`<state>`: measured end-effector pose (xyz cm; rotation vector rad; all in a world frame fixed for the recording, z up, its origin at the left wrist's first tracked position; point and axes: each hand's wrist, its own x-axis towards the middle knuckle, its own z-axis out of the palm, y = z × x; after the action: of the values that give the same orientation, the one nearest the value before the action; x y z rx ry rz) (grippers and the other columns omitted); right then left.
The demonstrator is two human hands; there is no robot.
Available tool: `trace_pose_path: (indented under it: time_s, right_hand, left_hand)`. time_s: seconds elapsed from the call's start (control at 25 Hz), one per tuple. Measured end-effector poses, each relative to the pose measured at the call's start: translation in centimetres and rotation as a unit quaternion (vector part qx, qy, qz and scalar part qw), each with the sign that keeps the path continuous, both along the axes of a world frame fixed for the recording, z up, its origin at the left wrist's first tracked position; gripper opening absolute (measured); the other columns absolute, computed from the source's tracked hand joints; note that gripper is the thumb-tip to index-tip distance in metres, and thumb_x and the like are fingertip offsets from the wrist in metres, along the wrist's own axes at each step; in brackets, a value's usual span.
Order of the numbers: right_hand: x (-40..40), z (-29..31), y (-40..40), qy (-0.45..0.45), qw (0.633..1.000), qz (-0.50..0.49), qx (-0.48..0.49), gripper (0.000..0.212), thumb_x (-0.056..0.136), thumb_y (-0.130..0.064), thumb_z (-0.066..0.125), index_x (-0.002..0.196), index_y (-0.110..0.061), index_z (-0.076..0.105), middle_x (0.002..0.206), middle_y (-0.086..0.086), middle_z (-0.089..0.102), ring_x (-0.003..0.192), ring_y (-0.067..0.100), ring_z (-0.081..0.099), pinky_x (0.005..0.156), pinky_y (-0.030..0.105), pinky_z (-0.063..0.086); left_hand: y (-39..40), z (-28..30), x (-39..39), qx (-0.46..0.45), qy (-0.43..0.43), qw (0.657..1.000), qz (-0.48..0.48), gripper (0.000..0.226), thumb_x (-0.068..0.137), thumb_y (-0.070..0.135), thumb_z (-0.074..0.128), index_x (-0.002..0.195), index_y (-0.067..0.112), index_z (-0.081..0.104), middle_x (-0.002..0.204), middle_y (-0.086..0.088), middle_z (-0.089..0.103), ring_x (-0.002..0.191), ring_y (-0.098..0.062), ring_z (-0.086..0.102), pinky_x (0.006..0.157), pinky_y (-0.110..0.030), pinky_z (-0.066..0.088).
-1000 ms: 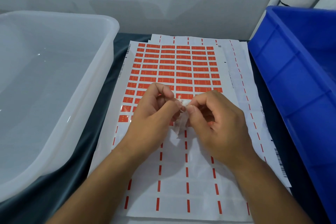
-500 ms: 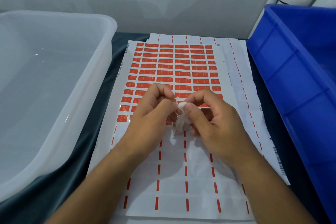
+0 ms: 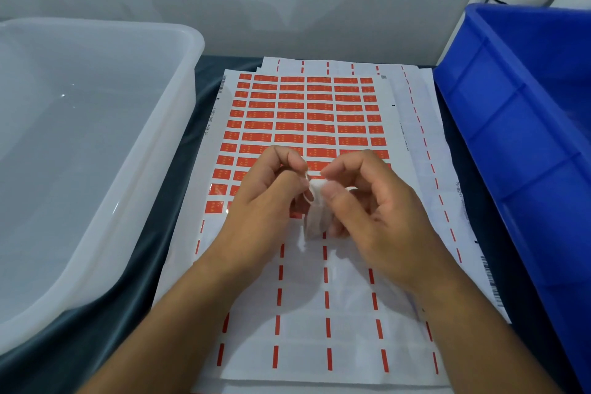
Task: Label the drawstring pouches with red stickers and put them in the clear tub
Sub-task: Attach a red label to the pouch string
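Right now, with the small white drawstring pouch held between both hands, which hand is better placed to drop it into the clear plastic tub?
Left, probably. The left hand already pinches the small white drawstring pouch and lies nearer the clear plastic tub, which stands on the left. The right hand would have to cross the red sticker sheet.

head-worn view, steeply down, close

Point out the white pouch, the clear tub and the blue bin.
white pouch [image 3: 315, 217], head view, on its hanging fabric body.
clear tub [image 3: 188, 80], head view, on its right rim.
blue bin [image 3: 511, 150], head view, on its left wall.
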<state>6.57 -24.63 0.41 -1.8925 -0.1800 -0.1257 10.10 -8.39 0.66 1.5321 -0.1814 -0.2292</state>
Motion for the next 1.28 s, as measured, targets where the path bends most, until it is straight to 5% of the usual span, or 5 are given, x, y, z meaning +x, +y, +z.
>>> trace_pose_path:
  time_s: [0.16, 0.48, 0.72, 0.96, 1.28]
  right_hand:
    - [0.1, -0.1, 0.0, 0.026, 0.999, -0.013, 0.018, 0.036, 0.090, -0.050, 0.066, 0.124, -0.039, 0.063, 0.096, -0.012, 0.068, 0.076, 0.021, 0.068, 0.065, 0.038, 0.063]
    - [0.3, -0.4, -0.2, 0.014, 0.999, -0.041, 0.026, 0.005, 0.098, -0.036, 0.064, 0.101, -0.032, 0.063, 0.096, -0.010, 0.068, 0.085, 0.018, 0.069, 0.070, 0.037, 0.063]
    - [0.3, 0.1, -0.2, 0.011, 0.995, -0.047, 0.084, 0.008, 0.097, -0.030, 0.063, 0.094, -0.023, 0.061, 0.076, -0.004, 0.065, 0.064, 0.012, 0.065, 0.057, 0.018, 0.052]
    - [0.3, 0.8, -0.3, -0.006, 0.981, -0.113, 0.158, 0.013, 0.096, -0.021, 0.068, 0.105, -0.030, 0.064, 0.095, -0.005, 0.071, 0.058, 0.012, 0.065, 0.054, 0.019, 0.054]
    - [0.3, 0.4, 0.0, 0.082, 0.989, -0.113, 0.037, 0.044, 0.078, -0.070, 0.050, 0.097, -0.036, 0.070, 0.078, -0.021, 0.069, 0.069, 0.004, 0.068, 0.056, 0.013, 0.052]
  left_hand:
    - [0.1, -0.1, 0.1, 0.004, -0.005, 1.000, 0.006, 0.031, 0.102, 0.010, 0.046, 0.084, 0.030, 0.060, 0.075, 0.010, 0.062, 0.070, -0.003, 0.062, 0.064, -0.015, 0.051]
    - [-0.2, -0.1, 0.0, 0.016, -0.066, 0.998, 0.004, 0.016, 0.095, 0.015, 0.061, 0.092, 0.031, 0.060, 0.087, 0.005, 0.067, 0.084, -0.010, 0.068, 0.068, -0.014, 0.054]
    - [-0.7, -0.4, -0.6, 0.141, -0.138, 0.979, -0.047, 0.029, 0.091, 0.027, 0.074, 0.114, 0.029, 0.056, 0.093, 0.013, 0.069, 0.089, -0.013, 0.071, 0.074, -0.025, 0.061]
    - [-0.5, -0.4, -0.5, 0.135, -0.119, 0.984, -0.012, 0.027, 0.090, 0.031, 0.074, 0.107, 0.039, 0.055, 0.092, 0.020, 0.069, 0.089, -0.006, 0.070, 0.070, -0.014, 0.056]
    - [-0.4, -0.5, -0.3, 0.084, -0.082, 0.993, 0.033, 0.026, 0.095, 0.020, 0.067, 0.110, 0.038, 0.056, 0.094, 0.015, 0.072, 0.095, -0.008, 0.070, 0.070, -0.010, 0.054]
